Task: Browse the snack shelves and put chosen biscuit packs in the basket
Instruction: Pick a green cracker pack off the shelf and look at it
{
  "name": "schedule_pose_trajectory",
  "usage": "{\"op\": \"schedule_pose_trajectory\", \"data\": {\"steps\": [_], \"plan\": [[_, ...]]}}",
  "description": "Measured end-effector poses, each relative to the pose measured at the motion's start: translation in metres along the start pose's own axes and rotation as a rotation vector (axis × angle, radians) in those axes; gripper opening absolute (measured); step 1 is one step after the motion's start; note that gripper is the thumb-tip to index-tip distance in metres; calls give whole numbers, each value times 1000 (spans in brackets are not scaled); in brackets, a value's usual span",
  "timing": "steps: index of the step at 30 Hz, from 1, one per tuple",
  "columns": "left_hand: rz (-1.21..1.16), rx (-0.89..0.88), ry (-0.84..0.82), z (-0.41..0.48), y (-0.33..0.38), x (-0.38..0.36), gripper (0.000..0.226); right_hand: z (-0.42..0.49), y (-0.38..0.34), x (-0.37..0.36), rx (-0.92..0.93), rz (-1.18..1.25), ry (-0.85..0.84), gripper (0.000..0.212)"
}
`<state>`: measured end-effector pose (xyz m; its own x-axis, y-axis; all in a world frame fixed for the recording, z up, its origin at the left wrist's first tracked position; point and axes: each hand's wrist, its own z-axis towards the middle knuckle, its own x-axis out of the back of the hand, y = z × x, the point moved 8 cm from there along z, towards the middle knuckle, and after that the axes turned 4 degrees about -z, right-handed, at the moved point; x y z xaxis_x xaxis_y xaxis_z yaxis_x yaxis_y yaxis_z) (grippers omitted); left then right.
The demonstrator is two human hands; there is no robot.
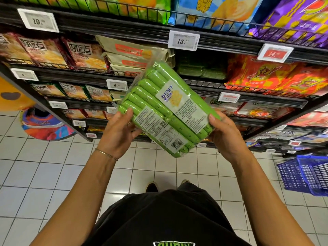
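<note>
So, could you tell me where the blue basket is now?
In the head view the blue basket stands on the tiled floor at the right edge, below the shelves and right of the right hand holding the green biscuit pack.

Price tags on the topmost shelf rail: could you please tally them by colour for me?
White tags: 2
Red tag: 1
Total: 3
</note>
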<state>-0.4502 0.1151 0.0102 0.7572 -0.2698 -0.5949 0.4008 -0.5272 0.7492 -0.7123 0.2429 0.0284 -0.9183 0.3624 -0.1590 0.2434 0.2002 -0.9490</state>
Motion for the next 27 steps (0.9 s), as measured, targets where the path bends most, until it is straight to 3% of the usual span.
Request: {"op": "schedule_pose_trajectory", "data": {"steps": [3,9,16,20,25,27], "plan": [[31,-25,22,0,-1,0,50,0,1,3,3,-7,-5,32],[56,-36,49,2,-1,0,42,-1,5,6,-18,-18,-8,42],[24,23,64,3,-8,0,36,-6,11,-2,-93,-32,-151,32],[1,63,31,0,-14,-5,63,-7,12,-3,-82,-128,-145,47],[-28,32,20,-2,-12,-5,67,-9,17,-2,-101,-140,-173,56],[-46,36,39,0,-12,-3,66,-9,21,3,-135,-188,-77,72]]}}
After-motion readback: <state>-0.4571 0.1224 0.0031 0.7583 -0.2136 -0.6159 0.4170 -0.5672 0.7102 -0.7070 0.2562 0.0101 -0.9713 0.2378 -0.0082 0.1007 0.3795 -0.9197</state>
